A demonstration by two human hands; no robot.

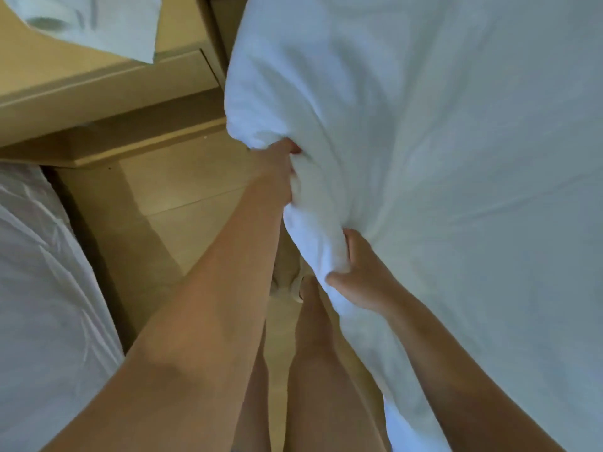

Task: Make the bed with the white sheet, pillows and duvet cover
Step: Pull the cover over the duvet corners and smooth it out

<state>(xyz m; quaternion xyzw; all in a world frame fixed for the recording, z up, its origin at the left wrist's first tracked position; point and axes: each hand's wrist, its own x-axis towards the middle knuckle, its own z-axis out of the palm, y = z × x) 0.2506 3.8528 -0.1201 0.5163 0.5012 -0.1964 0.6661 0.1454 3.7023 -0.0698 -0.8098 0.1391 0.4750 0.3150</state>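
A white sheet covers the bed on the right and fills most of the view, with creases fanning out from its left edge. My left hand grips a bunched fold of that edge, fingers buried in the cloth. Lower down, my right hand clutches the same edge, thumb and fingers curled round a thick roll of fabric. Both arms reach forward from the bottom of the view. No pillows can be made out on this bed.
A wooden nightstand stands at the upper left with a white cloth lying on it. A second white bed runs along the left. Between the beds is a narrow strip of wooden floor, where my legs and feet stand.
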